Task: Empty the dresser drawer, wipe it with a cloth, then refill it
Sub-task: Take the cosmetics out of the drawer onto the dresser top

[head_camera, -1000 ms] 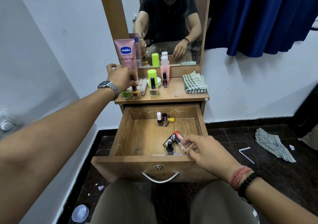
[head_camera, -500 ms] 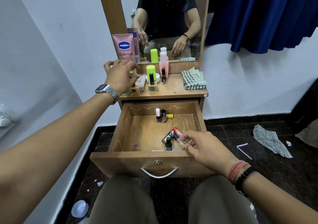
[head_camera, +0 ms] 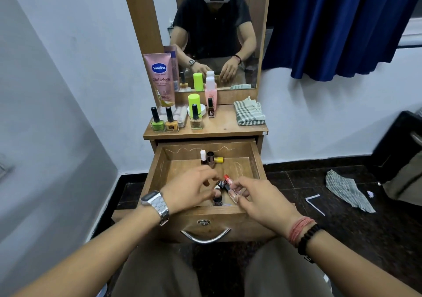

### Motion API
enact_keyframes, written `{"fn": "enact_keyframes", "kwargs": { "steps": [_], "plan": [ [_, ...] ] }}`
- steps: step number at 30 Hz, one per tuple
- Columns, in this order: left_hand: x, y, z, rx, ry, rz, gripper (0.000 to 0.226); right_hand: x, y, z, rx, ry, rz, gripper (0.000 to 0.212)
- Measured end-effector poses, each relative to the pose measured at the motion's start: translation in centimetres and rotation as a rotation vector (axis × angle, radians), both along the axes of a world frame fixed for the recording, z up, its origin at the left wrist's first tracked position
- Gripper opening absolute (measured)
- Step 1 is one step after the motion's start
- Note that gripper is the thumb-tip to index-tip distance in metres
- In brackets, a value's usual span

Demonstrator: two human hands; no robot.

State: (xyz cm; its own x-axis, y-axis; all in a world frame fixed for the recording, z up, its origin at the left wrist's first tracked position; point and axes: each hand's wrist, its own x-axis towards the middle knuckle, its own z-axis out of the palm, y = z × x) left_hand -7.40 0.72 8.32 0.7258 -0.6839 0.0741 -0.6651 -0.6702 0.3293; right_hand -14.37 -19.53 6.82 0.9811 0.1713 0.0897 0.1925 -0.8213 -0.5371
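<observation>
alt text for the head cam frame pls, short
Both hands, left hand and right hand, reach into the open wooden drawer at a cluster of small cosmetic bottles near its front. More bottles, a Vaseline tube and a folded checked cloth stand on the dresser top.

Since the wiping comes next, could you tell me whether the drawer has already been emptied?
No, small bottles stand at the back of the drawer and more lie near its front.

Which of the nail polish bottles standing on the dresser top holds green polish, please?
The green nail polish bottle at the far left of the row; the orange bottle stands beside it, the others hold pale or dark polish.
</observation>
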Motion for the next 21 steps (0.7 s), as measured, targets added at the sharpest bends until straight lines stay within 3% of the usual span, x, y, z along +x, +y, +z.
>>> {"fn": "enact_keyframes", "kwargs": {
  "steps": [5,21],
  "plan": [
    [-0.4,-1.1,-1.0,0.015,0.049,-0.004,0.029,0.3,0.1,-0.5,0.055,0.001,-0.023,0.022],
    [0.6,-3.0,-1.5,0.137,0.008,0.119,0.021,0.4,0.1,-1.4,-0.039,-0.008,-0.009,0.018]
  ]
}}
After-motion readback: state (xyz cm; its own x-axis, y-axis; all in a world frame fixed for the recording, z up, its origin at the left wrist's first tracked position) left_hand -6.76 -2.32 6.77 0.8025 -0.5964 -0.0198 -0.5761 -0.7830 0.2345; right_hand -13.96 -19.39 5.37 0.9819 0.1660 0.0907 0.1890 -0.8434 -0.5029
